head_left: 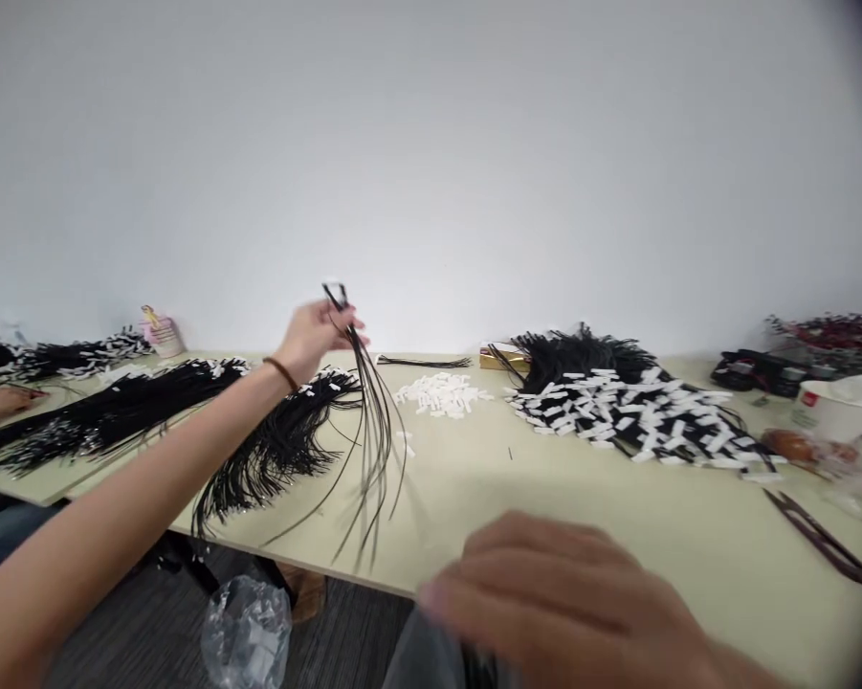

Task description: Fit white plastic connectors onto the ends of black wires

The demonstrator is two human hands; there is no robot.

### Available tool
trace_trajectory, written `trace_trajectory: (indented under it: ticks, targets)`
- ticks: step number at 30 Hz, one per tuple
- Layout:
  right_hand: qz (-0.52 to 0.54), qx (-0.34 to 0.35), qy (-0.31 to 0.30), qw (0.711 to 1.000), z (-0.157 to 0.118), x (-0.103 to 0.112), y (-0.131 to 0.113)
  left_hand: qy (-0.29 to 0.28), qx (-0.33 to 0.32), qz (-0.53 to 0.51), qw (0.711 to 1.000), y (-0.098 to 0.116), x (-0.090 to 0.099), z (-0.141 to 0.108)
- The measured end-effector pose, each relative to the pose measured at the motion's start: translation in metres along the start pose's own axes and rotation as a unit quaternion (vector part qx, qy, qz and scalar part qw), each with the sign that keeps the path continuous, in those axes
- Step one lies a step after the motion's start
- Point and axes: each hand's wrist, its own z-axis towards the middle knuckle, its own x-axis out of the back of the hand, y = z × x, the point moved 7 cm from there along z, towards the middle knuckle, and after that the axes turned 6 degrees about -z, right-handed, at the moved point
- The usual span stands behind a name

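Head camera shows me a slim bunch of black cords (364,368), hanging just left of the heap of white pieces (443,394) that serves as my landmark. My left hand (320,333) has its fingers closed on the bunch near the top, where a pale end (334,284) sticks up above the grip; lower down the strands fan out over the table (445,507), on the near side of the heap. My right hand (552,584) is nearer to me than the heap, close to the lens and blurred, its fingers bent — I cannot tell whether it grips anything.

Left of the heap, past the held bunch, lies a loose spread of cords (279,445), and farther left a longer pile (136,407). Just behind the heap I see a thin flat bundle (427,362). Right of the heap come a gold box (506,358) and a broad pile of white-tagged cords (638,421); well right of it, dark snips (825,541) and a white cup (836,411). Far left of the heap is another person's hand (7,402) — and below, near-left of it, a clear bag (248,632) under the table.
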Motion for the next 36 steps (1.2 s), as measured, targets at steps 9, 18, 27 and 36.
trace_trajectory:
  ticks: [9, 18, 27, 36]
  targets:
    - [0.078, -0.426, 0.006, 0.901, -0.06, -0.044, 0.173, -0.248, 0.253, -0.189, 0.916, -0.127, -0.142, -0.13]
    - [0.24, -0.507, 0.039, 0.827, -0.095, -0.084, 0.246, -0.376, 0.246, -0.241, 0.86, -0.168, -0.192, -0.121]
    - [0.088, -0.441, -0.059, 0.891, -0.097, -0.094, 0.237, -0.341, 0.281, -0.218, 0.87, -0.184, -0.17, -0.102]
    - [-0.053, -0.446, -0.04, 0.893, -0.075, -0.054, 0.246, -0.289, 0.243, -0.173, 0.91, -0.185, -0.18, -0.118]
